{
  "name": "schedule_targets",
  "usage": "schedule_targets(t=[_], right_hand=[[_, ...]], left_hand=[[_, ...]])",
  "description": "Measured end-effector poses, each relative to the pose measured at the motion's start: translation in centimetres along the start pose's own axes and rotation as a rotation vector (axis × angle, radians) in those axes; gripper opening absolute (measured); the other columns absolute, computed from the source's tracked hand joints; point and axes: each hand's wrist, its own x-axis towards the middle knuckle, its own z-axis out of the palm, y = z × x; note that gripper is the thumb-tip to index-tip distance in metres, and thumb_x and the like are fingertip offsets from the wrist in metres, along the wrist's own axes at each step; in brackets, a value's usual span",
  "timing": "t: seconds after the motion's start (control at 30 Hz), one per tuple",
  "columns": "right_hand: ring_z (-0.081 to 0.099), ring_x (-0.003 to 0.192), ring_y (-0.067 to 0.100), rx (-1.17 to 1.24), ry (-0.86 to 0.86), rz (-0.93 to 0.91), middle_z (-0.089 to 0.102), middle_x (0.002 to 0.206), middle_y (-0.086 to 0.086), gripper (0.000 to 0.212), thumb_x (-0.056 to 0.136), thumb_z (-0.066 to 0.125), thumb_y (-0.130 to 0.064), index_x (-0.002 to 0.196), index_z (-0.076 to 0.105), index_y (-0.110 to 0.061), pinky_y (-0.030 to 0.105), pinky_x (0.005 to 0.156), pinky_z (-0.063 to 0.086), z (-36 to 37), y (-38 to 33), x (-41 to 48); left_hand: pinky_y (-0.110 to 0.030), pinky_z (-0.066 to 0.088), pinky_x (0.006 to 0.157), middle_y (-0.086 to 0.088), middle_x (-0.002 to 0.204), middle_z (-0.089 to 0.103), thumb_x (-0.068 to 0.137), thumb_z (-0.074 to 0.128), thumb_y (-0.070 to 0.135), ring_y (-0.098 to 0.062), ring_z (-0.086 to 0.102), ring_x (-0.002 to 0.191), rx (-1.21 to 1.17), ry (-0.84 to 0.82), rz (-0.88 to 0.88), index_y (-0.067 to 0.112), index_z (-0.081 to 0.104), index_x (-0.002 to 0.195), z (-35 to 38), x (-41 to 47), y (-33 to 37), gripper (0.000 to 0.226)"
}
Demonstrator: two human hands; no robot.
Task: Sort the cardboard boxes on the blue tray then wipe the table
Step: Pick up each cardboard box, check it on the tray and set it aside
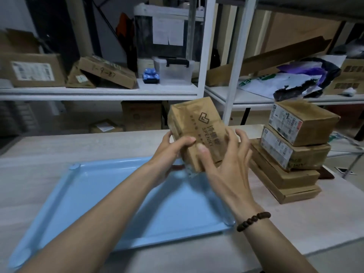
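Head view

- Cardboard box [198, 133], brown, printed logo on the face: we hold it in the air above the far right corner of the blue tray [88, 194], tilted, its top end leaning away from us.
- Left hand [171, 154]: grasping the box's left edge, thumb laid on the printed face, fingers behind.
- Right hand [222, 168]: grasping the box's right edge, thumb on the face, fingers curled round the far side; a beaded bracelet [254, 221] sits on that wrist.
- Handling, as we judge it: the paper wrap looks creased and slightly glossy, so possibly slick; the box appears stiff and light enough for one hand. Best taken across the two long edges, as we have it now, and set down flat.
- Blue tray: lies on the table [59, 148], nothing resting in it that we can see.
- Stack of boxes [291, 154]: on the table just right of the tray, two flat ones below, two labelled ones above, not yet sorted.
- Shelves [98, 93]: beyond the tray, carrying assorted cartons.
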Motion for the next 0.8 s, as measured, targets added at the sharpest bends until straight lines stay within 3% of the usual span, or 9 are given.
schedule_targets(t=[0.1, 0.17, 0.2, 0.27, 0.33, 0.57, 0.8], right_hand=[[0.031, 0.144, 0.014, 0.33, -0.177, 0.199, 0.018, 0.163, -0.011, 0.096, 0.083, 0.042, -0.083, 0.159, 0.017, -0.03, 0.048, 0.116, 0.035, 0.8, -0.6, 1.1], [0.046, 0.135, 0.006, 0.484, -0.364, 0.29, 0.036, 0.158, -0.011, 0.1, 0.078, 0.051, -0.081, 0.159, 0.021, -0.032, 0.038, 0.112, 0.04, 1.5, -0.8, 2.0], [0.053, 0.13, 0.005, 0.558, -0.45, 0.307, 0.048, 0.152, -0.01, 0.093, 0.08, 0.056, -0.078, 0.156, 0.031, -0.031, 0.036, 0.11, 0.044, 2.1, -0.9, 2.3], [0.066, 0.115, 0.005, 0.644, -0.565, 0.294, 0.07, 0.128, -0.011, 0.054, 0.092, 0.059, -0.057, 0.139, 0.056, -0.03, 0.028, 0.097, 0.054, 3.6, -1.3, 2.2], [0.07, 0.105, 0.003, 0.704, -0.585, 0.281, 0.076, 0.111, -0.014, 0.03, 0.098, 0.056, -0.041, 0.126, 0.062, -0.031, 0.019, 0.081, 0.057, 4.8, -2.0, 1.7], [0.072, 0.097, 0.0, 0.773, -0.621, 0.28, 0.077, 0.104, -0.015, 0.042, 0.096, 0.061, -0.035, 0.136, 0.055, -0.024, 0.018, 0.075, 0.058, 6.5, -3.0, 1.0], [0.069, 0.109, 0.007, 0.794, -0.681, 0.287, 0.072, 0.124, -0.006, 0.056, 0.092, 0.066, -0.034, 0.145, 0.046, -0.029, 0.033, 0.092, 0.053, 6.8, -2.7, 1.3]], left_hand=[[-0.044, 0.048, 0.086, 0.004, 0.112, 0.073, 0.071, 0.073, 0.033, -0.019, 0.066, 0.102, 0.042, -0.061, 0.019, 0.026, 0.053, 0.132, -4.7, -1.1, 0.8, 0.065], [-0.049, 0.047, 0.097, -0.001, 0.124, 0.069, 0.07, 0.074, 0.034, -0.025, 0.062, 0.108, 0.075, -0.128, -0.01, 0.027, 0.057, 0.13, -7.2, -1.9, 1.1, 0.063], [-0.052, 0.045, 0.103, -0.002, 0.128, 0.067, 0.068, 0.075, 0.036, -0.027, 0.06, 0.112, 0.093, -0.146, -0.022, 0.029, 0.058, 0.129, -8.3, -2.3, 1.2, 0.063], [-0.056, 0.042, 0.107, -0.006, 0.133, 0.064, 0.065, 0.076, 0.037, -0.029, 0.059, 0.113, 0.111, -0.139, -0.032, 0.03, 0.06, 0.128, -10.0, -3.2, 1.4, 0.065], [-0.056, 0.041, 0.107, -0.008, 0.133, 0.063, 0.063, 0.076, 0.038, -0.027, 0.058, 0.109, 0.118, -0.116, -0.039, 0.03, 0.06, 0.128, -11.2, -3.9, 1.4, 0.067], [-0.05, 0.048, 0.102, 0.001, 0.124, 0.069, 0.065, 0.073, 0.054, -0.021, 0.062, 0.109, 0.145, -0.053, -0.065, 0.033, 0.065, 0.12, -12.9, -5.2, 1.3, 0.059], [-0.042, 0.052, 0.095, 0.003, 0.121, 0.072, 0.065, 0.078, 0.046, -0.02, 0.067, 0.112, 0.169, -0.083, -0.041, 0.031, 0.065, 0.124, -14.1, -5.4, 1.6, 0.062]])
